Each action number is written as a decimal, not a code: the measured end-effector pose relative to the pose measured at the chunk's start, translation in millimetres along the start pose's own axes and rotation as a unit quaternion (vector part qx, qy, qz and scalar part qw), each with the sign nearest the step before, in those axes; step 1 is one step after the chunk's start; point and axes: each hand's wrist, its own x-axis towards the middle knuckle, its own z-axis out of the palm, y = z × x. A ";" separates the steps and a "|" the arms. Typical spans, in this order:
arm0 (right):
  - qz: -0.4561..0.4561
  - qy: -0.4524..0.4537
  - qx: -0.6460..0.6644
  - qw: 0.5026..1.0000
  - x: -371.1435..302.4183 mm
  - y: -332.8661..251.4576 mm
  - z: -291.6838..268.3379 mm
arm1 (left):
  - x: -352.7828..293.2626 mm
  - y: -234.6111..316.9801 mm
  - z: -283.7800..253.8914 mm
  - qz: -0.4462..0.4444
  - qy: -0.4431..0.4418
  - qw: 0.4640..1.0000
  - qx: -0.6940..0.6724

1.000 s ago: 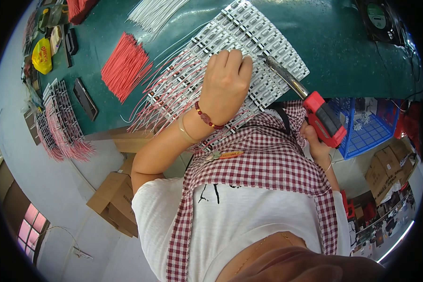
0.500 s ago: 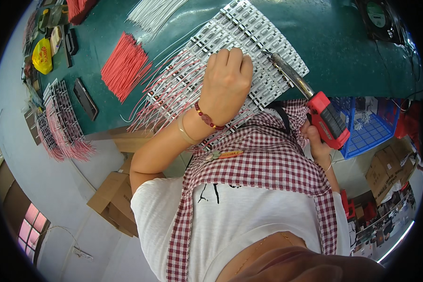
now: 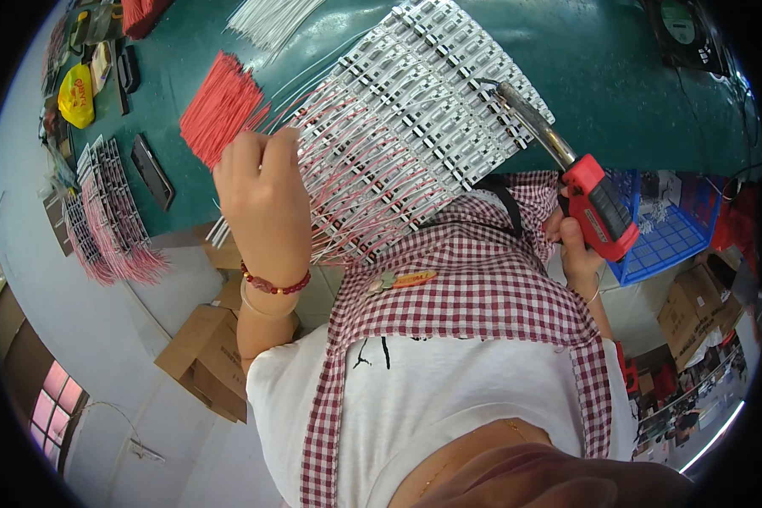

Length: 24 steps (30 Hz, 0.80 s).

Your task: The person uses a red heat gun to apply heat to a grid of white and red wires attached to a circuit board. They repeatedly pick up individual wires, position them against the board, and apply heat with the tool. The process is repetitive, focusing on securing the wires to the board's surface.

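Observation:
My left hand (image 3: 264, 190) is at the left edge of a sheet of small metal-and-white parts (image 3: 449, 102), with its fingers curled closed. Pale ends of white wires (image 3: 218, 230) stick out below that hand; its grip on them is partly hidden. Thin red and white wires (image 3: 356, 161) lie in rows across the sheet's left half. Over its right side reaches the metal shaft of a red and black soldering iron (image 3: 599, 207), tip above the parts. My right hand (image 3: 580, 252) is closed at the soldering iron's handle, its fingers partly covered.
A bundle of red wires (image 3: 220, 106) and a bundle of white wires (image 3: 271, 21) lie on the green table (image 3: 601, 85). Wired strips (image 3: 110, 212) and a dark phone-like object (image 3: 152, 172) are at left. A blue crate (image 3: 665, 245) stands at right.
My left hand has moved left from the middle of the sheet to its wire ends, and white wire ends now show beneath it. The soldering iron has shifted slightly right.

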 end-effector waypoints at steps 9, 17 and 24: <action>0.013 -0.026 0.062 0.998 -5.2 -6.1 -1.3 | 11.3 68.2 66.1 0.157 0.000 0.962 -0.223; -0.001 -0.062 -0.025 0.998 -12.2 8.8 -8.6 | 9.1 72.1 80.6 0.145 -0.002 0.964 -0.224; -0.022 -0.072 -0.099 0.992 -10.6 10.2 -8.6 | 8.7 72.7 80.6 0.145 0.000 0.967 -0.209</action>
